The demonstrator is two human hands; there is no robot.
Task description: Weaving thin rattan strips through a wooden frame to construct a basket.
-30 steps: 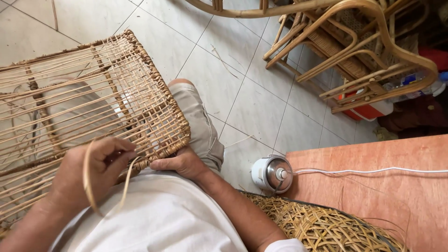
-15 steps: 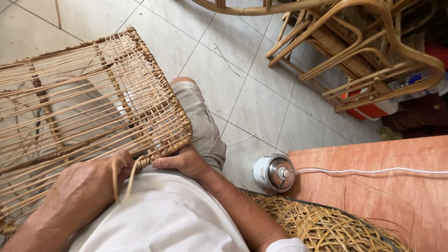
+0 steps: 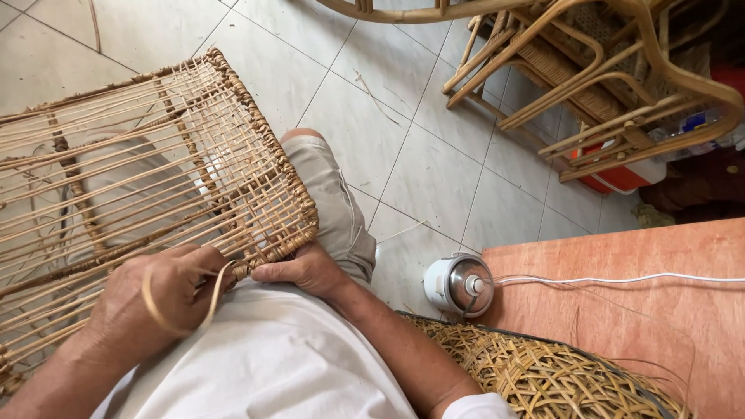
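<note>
from the head camera, looking down: the woven rattan frame [image 3: 147,178] rests across the person's lap, its long strands running left to right. the left hand [image 3: 151,299] sits at the frame's near edge, fingers curled shut round a loose cane strip [image 3: 155,310] that loops over its knuckles. the right hand [image 3: 303,270] lies flat, pressing the frame's near right corner, just beside the left. the strip's free end points toward that woven border between them.
</note>
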